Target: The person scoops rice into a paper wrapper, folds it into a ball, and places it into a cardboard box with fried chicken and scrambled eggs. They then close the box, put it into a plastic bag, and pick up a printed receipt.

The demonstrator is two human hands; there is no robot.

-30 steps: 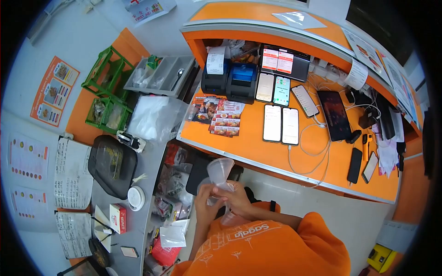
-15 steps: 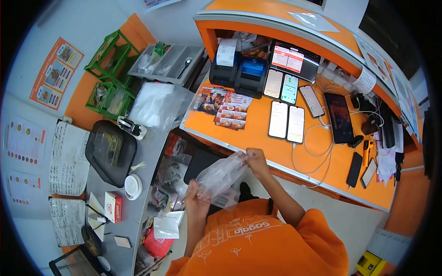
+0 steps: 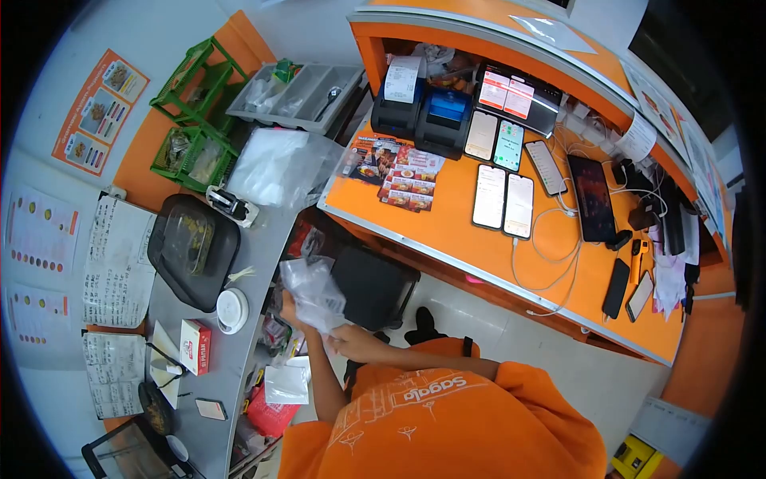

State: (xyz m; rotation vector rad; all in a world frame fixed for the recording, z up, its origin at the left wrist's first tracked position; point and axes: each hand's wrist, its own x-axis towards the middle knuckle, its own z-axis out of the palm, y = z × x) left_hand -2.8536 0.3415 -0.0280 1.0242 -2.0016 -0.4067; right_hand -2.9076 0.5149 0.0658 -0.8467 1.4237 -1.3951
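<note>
A clear plastic bag [image 3: 313, 291] hangs crumpled between my hands, above the gap between the grey counter and the orange desk. My left hand [image 3: 292, 311] grips its lower left side, and the bag hides part of the fingers. At the bag's lower right end, my right hand [image 3: 355, 343] is closed on the plastic, its forearm stretched across my body. On the grey counter to the left stands a black tray [image 3: 223, 275] bearing a clear lidded food container [image 3: 191, 246]. Beside it is a round white lid [image 3: 232, 311].
A stack of clear bags [image 3: 271, 168] lies at the counter's far end. The orange desk [image 3: 447, 231] carries several phones, a tablet [image 3: 591, 198] and receipt printers [image 3: 444, 121]. A black stool [image 3: 369, 286] stands under the desk's front edge.
Both hands have moved left with the bag, the right one much farther. The bag, stretched out before, is now bunched. My view has shifted slightly.
</note>
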